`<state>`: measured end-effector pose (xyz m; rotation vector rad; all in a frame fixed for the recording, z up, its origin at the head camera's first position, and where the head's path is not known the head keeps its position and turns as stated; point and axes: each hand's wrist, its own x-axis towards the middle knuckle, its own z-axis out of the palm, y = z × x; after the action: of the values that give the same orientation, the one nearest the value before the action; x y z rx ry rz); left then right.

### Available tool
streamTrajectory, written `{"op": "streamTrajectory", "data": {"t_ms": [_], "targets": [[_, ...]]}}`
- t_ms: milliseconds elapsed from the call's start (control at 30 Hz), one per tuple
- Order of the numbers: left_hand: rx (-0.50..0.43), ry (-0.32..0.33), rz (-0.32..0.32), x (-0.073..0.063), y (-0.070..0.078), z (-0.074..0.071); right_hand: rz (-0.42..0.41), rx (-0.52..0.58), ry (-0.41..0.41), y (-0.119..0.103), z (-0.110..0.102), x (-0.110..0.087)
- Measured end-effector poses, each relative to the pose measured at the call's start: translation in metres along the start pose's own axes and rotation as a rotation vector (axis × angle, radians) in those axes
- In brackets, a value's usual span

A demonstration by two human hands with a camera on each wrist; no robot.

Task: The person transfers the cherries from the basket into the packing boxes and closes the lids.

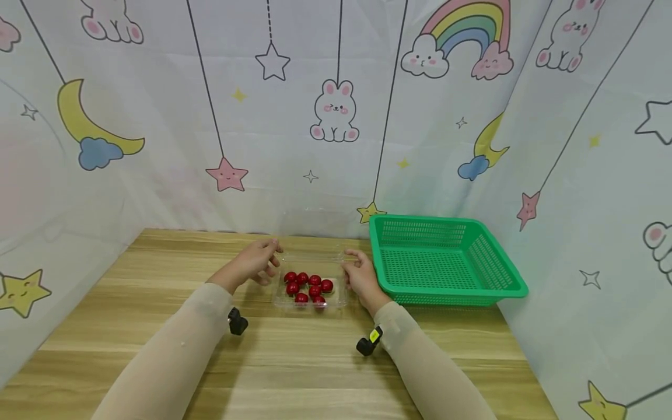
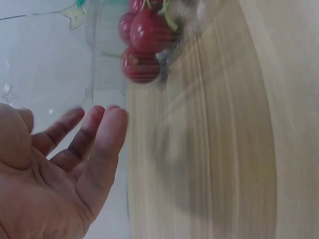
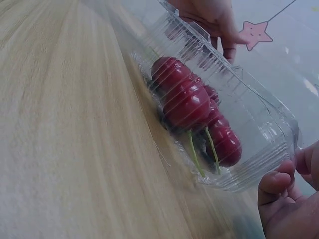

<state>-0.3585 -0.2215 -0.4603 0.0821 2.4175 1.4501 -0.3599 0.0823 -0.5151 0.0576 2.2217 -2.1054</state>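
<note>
A clear plastic clamshell box [image 1: 336, 298] stands on the table with its see-through lid [image 1: 314, 224] raised at the back. Several dark red cherries [image 1: 314, 280] lie inside; green stems [image 3: 195, 154] show on some in the right wrist view. Beside the box's left edge is my left hand [image 1: 255, 261], its fingers loosely bent and apart from the cherries; the left wrist view shows nothing between them [image 2: 65, 169]. My right hand [image 1: 363, 280] pinches the box's right rim between thumb and fingers [image 3: 274, 186].
To the right of the box sits a green plastic basket [image 1: 451, 297] with slotted walls, close to my right hand. The wooden table [image 1: 294, 361] meets a white patterned cloth [image 1: 273, 151] at the back and sides. Small black cameras [image 1: 238, 322] are strapped at both wrists.
</note>
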Motion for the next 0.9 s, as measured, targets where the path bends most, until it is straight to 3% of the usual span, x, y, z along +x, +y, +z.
{"op": "streamTrajectory", "data": {"t_ms": [200,667,900], "targets": [[-0.013,-0.059,0.014,-0.006,0.002,-0.008,-0.016,0.013,0.011,0.0,0.0,-0.001],[-0.054,-0.213,-0.028,-0.014,0.002,-0.02,-0.097,0.044,0.035,0.006,0.002,-0.001],[-0.089,-0.268,-0.042,-0.016,-0.002,-0.025,-0.068,0.074,0.045,0.007,0.001,0.0]]}}
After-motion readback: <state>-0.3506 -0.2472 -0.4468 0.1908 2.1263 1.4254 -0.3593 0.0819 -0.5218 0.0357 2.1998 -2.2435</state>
